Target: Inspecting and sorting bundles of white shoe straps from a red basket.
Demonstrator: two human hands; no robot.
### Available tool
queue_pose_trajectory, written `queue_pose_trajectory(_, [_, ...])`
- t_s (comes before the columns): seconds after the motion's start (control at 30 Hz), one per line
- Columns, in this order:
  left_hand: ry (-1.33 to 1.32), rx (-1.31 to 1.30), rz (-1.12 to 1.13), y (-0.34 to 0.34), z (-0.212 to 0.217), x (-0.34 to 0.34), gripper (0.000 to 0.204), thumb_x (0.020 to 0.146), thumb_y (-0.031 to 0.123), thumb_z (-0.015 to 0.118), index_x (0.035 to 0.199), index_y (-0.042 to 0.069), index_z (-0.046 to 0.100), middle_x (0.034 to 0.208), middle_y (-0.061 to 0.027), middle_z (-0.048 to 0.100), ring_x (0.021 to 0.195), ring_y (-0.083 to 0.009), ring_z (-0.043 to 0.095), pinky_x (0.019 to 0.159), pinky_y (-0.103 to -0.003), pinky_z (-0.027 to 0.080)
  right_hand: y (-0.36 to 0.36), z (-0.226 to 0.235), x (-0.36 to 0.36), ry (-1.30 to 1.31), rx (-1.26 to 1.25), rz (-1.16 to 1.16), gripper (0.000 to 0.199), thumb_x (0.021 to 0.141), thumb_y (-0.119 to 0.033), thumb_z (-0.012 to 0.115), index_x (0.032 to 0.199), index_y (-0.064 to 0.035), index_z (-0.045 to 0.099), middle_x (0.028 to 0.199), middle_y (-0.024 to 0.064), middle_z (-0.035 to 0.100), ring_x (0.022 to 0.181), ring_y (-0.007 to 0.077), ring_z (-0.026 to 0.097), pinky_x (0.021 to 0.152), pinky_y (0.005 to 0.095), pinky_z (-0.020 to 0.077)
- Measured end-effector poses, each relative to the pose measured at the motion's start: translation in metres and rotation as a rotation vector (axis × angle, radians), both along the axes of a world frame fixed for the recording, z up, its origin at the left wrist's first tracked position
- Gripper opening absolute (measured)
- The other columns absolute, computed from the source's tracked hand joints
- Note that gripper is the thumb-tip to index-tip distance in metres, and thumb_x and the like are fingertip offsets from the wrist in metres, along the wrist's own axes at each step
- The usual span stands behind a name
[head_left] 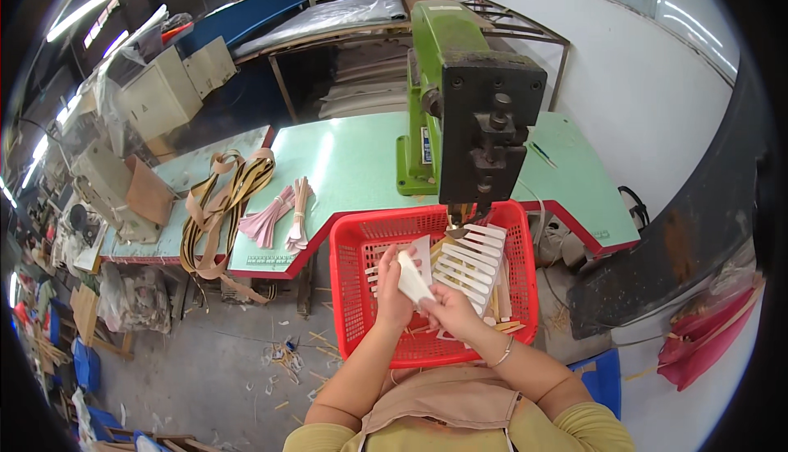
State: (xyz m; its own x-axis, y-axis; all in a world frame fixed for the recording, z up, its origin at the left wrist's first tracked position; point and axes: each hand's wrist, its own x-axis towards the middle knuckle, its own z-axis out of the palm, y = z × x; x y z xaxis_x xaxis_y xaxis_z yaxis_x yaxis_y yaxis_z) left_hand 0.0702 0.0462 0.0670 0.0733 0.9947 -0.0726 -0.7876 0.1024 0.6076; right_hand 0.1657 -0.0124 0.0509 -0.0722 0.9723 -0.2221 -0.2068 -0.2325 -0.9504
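Note:
My left hand [392, 294] and my right hand [447, 308] together hold a small bundle of white strips [411, 279] over a red plastic basket [353, 288]. The left fingers pinch the bundle's upper end, the right grips its lower end. Inside the basket lie several more white strips [468, 265] fanned out, with a few tan ones beneath. A green and black press machine [468, 99] stands just behind the basket, its black head hanging over the basket's far rim.
The machine sits on a pale green table [345, 165] with red edging. On the table's left lie pink strip bundles [275, 214] and brown and yellow straps [222, 206]. Scraps litter the concrete floor [279, 362]. A white wall stands at right.

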Motion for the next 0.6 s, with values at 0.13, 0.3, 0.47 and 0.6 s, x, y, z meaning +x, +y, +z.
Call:
queue_pose_trajectory(0.13, [0.412,-0.026,-0.304,-0.016,-0.058,-0.003,0.028,0.085,0.026,0.048,0.102,0.004,0.046,0.085,-0.0082,0.057,0.071,-0.0171,0.056,0.066,-0.029,0.047,0.002,-0.022,0.0,-0.218,0.035,0.06,0.02,0.084,-0.013,0.051,0.099,-0.0003,0.048,0.071,0.0036,0.056,0.052,0.0069,0.051,0.047,0.0188,0.0422])
queue_pose_trajectory(0.3, [0.676,0.225,0.101,0.08,-0.003,-0.031,0.023,0.086,0.027,0.044,0.08,0.006,0.048,0.05,0.0003,0.04,0.045,-0.0099,0.043,0.04,-0.025,0.033,-0.003,-0.039,0.028,-0.576,0.11,-0.012,0.018,0.076,-0.015,0.061,0.088,-0.0014,0.059,0.074,0.009,0.061,0.066,0.0122,0.058,0.059,0.0252,0.047])
queue_pose_trajectory(0.47, [1.638,0.598,0.632,0.198,0.039,-0.043,0.017,0.08,0.021,0.052,0.086,0.005,0.052,0.066,-0.0113,0.054,0.063,-0.0245,0.055,0.052,-0.038,0.04,0.013,-0.066,0.049,-0.652,0.169,-0.176,0.018,0.078,-0.011,0.058,0.093,-0.0015,0.058,0.072,0.0067,0.06,0.065,0.0106,0.056,0.06,0.0229,0.0456])
queue_pose_trajectory(0.6, [2.184,0.41,0.304,0.207,0.016,-0.037,0.062,0.072,0.042,0.057,0.118,0.006,0.039,0.118,-0.0164,0.042,0.114,-0.0348,0.033,0.095,-0.045,0.023,0.026,-0.042,0.036,-1.443,0.679,0.009,0.036,0.075,-0.008,0.045,0.108,-0.0206,0.053,0.12,0.0103,0.041,0.106,0.0294,0.042,0.087,0.038,0.0361])
